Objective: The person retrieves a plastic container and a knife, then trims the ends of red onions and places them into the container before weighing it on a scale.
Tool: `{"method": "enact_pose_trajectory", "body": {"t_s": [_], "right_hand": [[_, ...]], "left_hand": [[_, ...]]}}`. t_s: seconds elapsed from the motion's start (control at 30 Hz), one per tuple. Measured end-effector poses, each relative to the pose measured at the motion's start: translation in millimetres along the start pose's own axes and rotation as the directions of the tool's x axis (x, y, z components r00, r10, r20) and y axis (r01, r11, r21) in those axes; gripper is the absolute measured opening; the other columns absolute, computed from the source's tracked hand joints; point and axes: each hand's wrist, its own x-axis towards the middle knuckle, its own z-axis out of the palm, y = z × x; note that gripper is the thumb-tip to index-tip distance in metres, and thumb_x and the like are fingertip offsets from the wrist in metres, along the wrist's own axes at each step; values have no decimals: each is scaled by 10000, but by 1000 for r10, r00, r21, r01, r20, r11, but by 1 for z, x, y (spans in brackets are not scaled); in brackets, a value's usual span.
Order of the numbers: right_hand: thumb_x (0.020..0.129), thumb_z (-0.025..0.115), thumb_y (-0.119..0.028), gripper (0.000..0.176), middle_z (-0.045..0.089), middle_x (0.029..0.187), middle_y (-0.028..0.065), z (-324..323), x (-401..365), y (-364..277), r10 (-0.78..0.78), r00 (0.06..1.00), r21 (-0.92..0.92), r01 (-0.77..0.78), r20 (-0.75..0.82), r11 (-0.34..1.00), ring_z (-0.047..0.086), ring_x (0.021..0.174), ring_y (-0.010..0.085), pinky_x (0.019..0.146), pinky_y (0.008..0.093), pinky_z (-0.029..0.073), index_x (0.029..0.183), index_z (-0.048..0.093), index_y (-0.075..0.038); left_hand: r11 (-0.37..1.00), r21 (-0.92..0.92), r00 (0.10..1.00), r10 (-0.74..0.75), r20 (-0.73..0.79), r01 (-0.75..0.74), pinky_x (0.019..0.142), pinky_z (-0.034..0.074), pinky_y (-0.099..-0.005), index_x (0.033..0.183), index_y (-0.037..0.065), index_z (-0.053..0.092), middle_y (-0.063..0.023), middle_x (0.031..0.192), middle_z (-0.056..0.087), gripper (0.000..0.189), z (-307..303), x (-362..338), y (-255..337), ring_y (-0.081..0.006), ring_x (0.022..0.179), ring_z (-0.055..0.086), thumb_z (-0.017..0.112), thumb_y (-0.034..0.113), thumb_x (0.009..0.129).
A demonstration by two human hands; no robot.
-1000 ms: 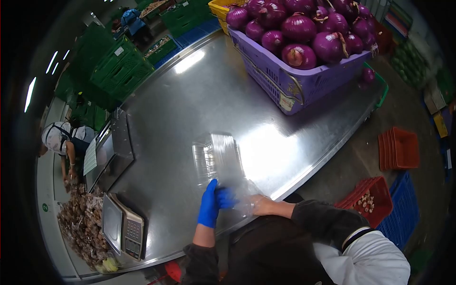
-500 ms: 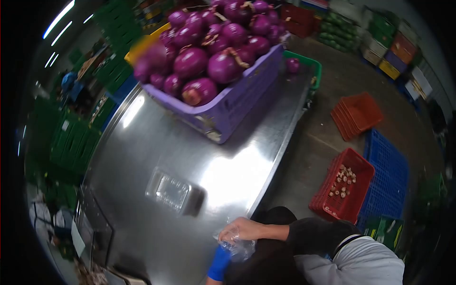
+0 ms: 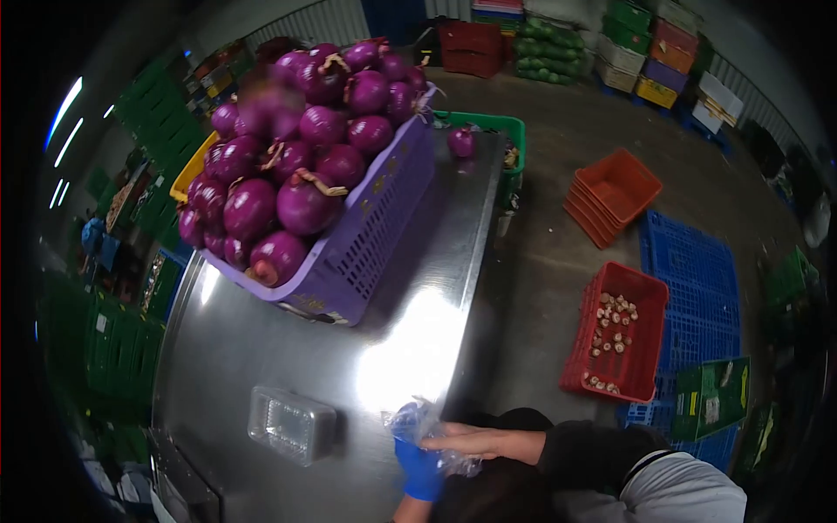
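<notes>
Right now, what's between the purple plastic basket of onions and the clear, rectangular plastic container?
In the head view, only bare, shiny grey metal tabletop lies between the basket and the container.

A purple perforated plastic basket (image 3: pixel 362 261), heaped with purple onions (image 3: pixel 305 207), is the main obstacle. On its near side, bare shiny steel tabletop (image 3: pixel 231 344) leaves passage around a clear rectangular plastic tray (image 3: pixel 292 425). Along its right runs a narrower open strip (image 3: pixel 445 227), ending at a loose purple onion (image 3: pixel 462 144) and a green plastic crate (image 3: pixel 520 135).
</notes>
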Motion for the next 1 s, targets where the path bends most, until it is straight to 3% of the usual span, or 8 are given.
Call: {"method": "enact_pose_trajectory", "body": {"t_s": [0.07, 0.27, 0.4, 0.57, 0.7, 0.8, 0.97, 1.0], "right_hand": [[942, 594, -357, 611, 519, 1339, 108, -11, -11, 15, -84, 985, 19, 88, -148, 996, 517, 1190, 196, 981, 309, 447, 1415, 388, -29], [866, 649, -161, 445, 641, 1116, 68, -50, -48, 71, -368, 735, -221, 295, -570, 930, 588, 1029, 142, 929, 305, 465, 1284, 551, -46], [868, 642, -178, 468, 597, 1176, 134, -82, -63, 73, -493, 641, -318, 377, -588, 870, 566, 1105, 206, 982, 332, 433, 1302, 528, -47], [873, 633, -209, 588, 489, 1334, 189, -117, -55, 52, -507, 598, -581, 83, -621, 809, 480, 1259, 267, 1073, 355, 358, 1400, 415, -69], [887, 586, -117, 422, 607, 1228, 121, -165, -35, 30, -620, 695, -439, 459, -363, 772, 575, 1135, 203, 1006, 318, 417, 1304, 529, -82], [886, 569, -83, 284, 684, 1058, 86, -226, -28, 12, -486, 782, -251, 418, -389, 873, 625, 1026, 171, 925, 310, 464, 1165, 617, -64], [856, 652, -101, 309, 682, 1106, 80, -363, -76, 17, -426, 358, -375, 204, -831, 904, 629, 1020, 166, 925, 308, 482, 1158, 626, -42], [818, 683, -96, 332, 690, 1076, 76, -389, -94, 14, -335, 366, -161, 432, -868, 888, 632, 1011, 164, 918, 312, 485, 1141, 630, -40]], "left_hand": [[943, -263, 978, -183, 103, 204, 993, 446, -377, 1398, -1, 365, -141, 1321, 494, 582, 4, -4, -27, -234, 1171, 529, 608, 97, 879], [979, 202, 823, -123, 555, 10, 1072, 361, -381, 1457, 7, 262, -146, 1399, 412, 808, 21, -9, -12, -250, 1293, 426, 719, 147, 805], [833, -62, 754, -464, 466, 551, 952, 450, -321, 1271, -1, 523, -88, 1173, 590, 485, 59, -8, -1, -179, 1078, 558, 690, 42, 818], [932, -107, 895, -294, 336, 346, 846, 486, -277, 1035, 4, 641, -38, 991, 646, 283, 84, 35, -23, -121, 920, 597, 642, -77, 764], [921, 112, 864, -389, 320, 373, 897, 480, -292, 1060, 1, 622, -50, 990, 647, 345, 106, 83, -22, -149, 957, 607, 632, -107, 732], [947, 51, 911, -319, 260, 317, 966, 443, -314, 1124, 1, 588, -74, 1104, 614, 401, 145, 101, -38, -179, 1050, 577, 657, -84, 738], [752, 573, 910, 85, 406, -326, 1121, 264, -431, 1325, 22, 488, -198, 1423, 406, 569, 215, 178, -14, -352, 1336, 371, 683, 195, 819], [723, 603, 919, 111, 379, -336, 1138, 228, -445, 1347, 27, 474, -211, 1463, 366, 581, 229, 199, -11, -360, 1378, 321, 664, 222, 833]]}}
